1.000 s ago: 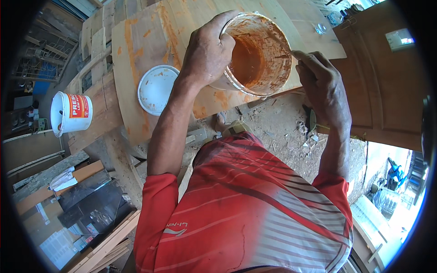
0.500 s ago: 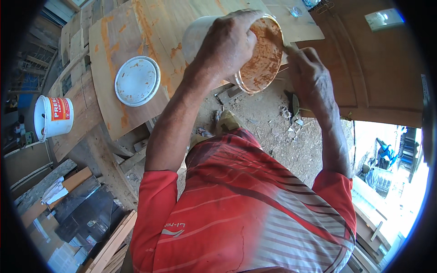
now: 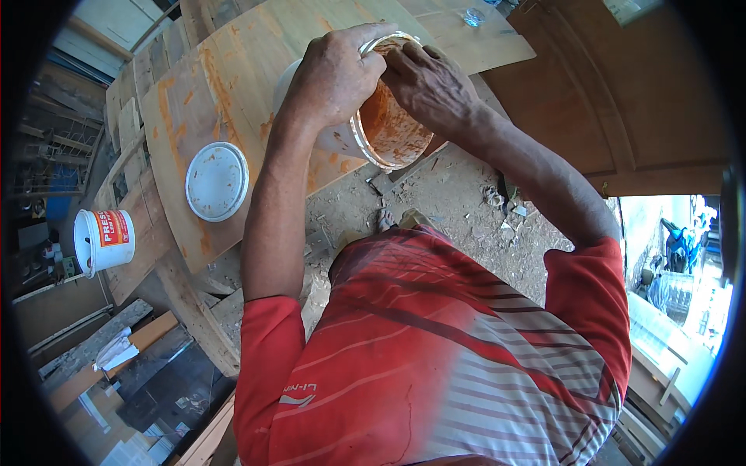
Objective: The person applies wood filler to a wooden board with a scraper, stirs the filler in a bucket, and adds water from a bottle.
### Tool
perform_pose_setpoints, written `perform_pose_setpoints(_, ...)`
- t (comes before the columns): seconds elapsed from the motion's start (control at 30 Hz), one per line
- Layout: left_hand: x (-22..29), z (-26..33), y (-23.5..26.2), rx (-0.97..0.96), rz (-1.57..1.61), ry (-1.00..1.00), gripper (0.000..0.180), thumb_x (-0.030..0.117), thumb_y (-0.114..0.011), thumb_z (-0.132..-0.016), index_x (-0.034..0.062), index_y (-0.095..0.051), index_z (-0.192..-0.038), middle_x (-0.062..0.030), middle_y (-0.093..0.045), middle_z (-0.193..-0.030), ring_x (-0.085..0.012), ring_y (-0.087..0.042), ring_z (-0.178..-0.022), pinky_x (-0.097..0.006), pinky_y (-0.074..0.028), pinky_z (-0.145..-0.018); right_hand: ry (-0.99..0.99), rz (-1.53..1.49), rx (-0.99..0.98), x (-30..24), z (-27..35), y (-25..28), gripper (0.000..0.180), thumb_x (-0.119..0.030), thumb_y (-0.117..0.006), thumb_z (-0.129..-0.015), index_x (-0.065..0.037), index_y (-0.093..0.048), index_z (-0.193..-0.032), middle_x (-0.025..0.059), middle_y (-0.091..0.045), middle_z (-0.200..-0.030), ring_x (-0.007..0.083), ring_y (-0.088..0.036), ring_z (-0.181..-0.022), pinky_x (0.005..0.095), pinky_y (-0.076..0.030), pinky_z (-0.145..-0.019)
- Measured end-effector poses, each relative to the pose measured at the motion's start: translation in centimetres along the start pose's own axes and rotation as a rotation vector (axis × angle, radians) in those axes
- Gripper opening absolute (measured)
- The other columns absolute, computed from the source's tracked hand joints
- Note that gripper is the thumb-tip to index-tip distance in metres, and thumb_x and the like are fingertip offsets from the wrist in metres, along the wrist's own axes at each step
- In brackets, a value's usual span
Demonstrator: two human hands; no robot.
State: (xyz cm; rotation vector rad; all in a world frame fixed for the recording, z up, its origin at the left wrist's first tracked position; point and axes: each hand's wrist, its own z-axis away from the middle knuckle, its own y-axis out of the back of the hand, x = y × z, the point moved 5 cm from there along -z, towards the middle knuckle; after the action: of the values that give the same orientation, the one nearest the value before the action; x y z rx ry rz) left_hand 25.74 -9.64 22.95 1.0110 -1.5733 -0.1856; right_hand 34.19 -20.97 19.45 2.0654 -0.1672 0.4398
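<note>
A white plastic bucket (image 3: 398,140) lies tipped on its side over the table edge, its mouth turned toward my right. Orange-brown paste coats its inner wall and smears the rim. My left hand (image 3: 336,76) is closed over the upper side of the bucket, with the fingers at the rim. Reaching into the mouth, my right hand (image 3: 437,89) has its fingers bent against the inside. Whatever those fingertips hold is hidden. On the wooden board to the left lies a round white lid (image 3: 217,181), spotted with orange paste.
A smaller white bucket (image 3: 116,255) with a red label stands at the far left. Orange streaks mark the plywood tabletop (image 3: 256,50). A brown wooden door panel (image 3: 606,93) is at the right. Scraps litter the dirt floor (image 3: 482,225); planks lie lower left.
My right hand has moved left from beside the rim into the bucket's mouth. The bucket and my left hand appear further left, as the view has shifted somewhat.
</note>
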Motion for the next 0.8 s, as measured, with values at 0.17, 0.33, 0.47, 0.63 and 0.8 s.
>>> perform_pose_setpoints(0.17,-0.5,-1.4,-0.5,0.017,-0.045,-0.003,0.044,0.009,-0.054,-0.09,0.0036,-0.069,-0.131,-0.0186,-0.075,-0.115,-0.0196,-0.072,-0.101,-0.034,-0.052,-0.096,-0.065,-0.263,-0.202,0.4,2.3,-5.1,0.013,-0.009,-0.064,-0.087,-0.002,-0.071,-0.095,0.0131,-0.062,-0.104,0.0276,-0.061,-0.103,0.0392,-0.054,-0.091)
perform_pose_setpoints(0.33,-0.2,-1.7,-0.9,-0.01,-0.067,0.047,0.044,0.01,-0.054,-0.089,0.0023,-0.069,-0.13,-0.0156,-0.077,-0.107,-0.0165,-0.07,-0.091,-0.032,-0.053,-0.089,0.046,-0.143,-0.169,1.2,1.1,-4.8,0.015,-0.009,-0.063,-0.088,-0.001,-0.072,-0.098,0.0129,-0.064,-0.104,0.0254,-0.063,-0.1,0.0373,-0.055,-0.091)
perform_pose_setpoints(0.47,0.0,-2.2,-1.1,-0.034,-0.006,0.019,0.044,0.01,-0.054,-0.089,0.0029,-0.07,-0.13,-0.009,-0.071,-0.086,-0.0108,-0.058,-0.071,-0.03,-0.051,-0.073,0.086,-0.199,-0.363,-0.1,1.4,-5.3,0.014,-0.008,-0.063,-0.089,0.0,-0.072,-0.096,0.0132,-0.066,-0.101,0.0258,-0.065,-0.101,0.0365,-0.057,-0.088)
perform_pose_setpoints(0.63,-0.2,-2.2,-0.8,-0.052,0.062,0.05,0.043,0.009,-0.056,-0.089,0.0038,-0.071,-0.129,-0.0062,-0.067,-0.079,-0.0084,-0.051,-0.065,-0.029,-0.048,-0.066,-0.124,-0.413,-0.402,0.5,1.0,-4.6,0.014,-0.006,-0.06,-0.091,0.001,-0.072,-0.094,0.0166,-0.067,-0.101,0.0282,-0.067,-0.098,0.0387,-0.058,-0.086)
perform_pose_setpoints(0.8,0.2,-2.0,-0.9,-0.013,0.058,0.007,0.042,0.008,-0.056,-0.089,0.0045,-0.071,-0.128,-0.0033,-0.058,-0.071,-0.0076,-0.048,-0.061,-0.029,-0.045,-0.06,-0.099,-0.374,-0.324,0.7,1.2,-3.9,0.016,-0.004,-0.057,-0.092,0.004,-0.071,-0.091,0.0199,-0.07,-0.094,0.0323,-0.073,-0.085,0.042,-0.061,-0.07)
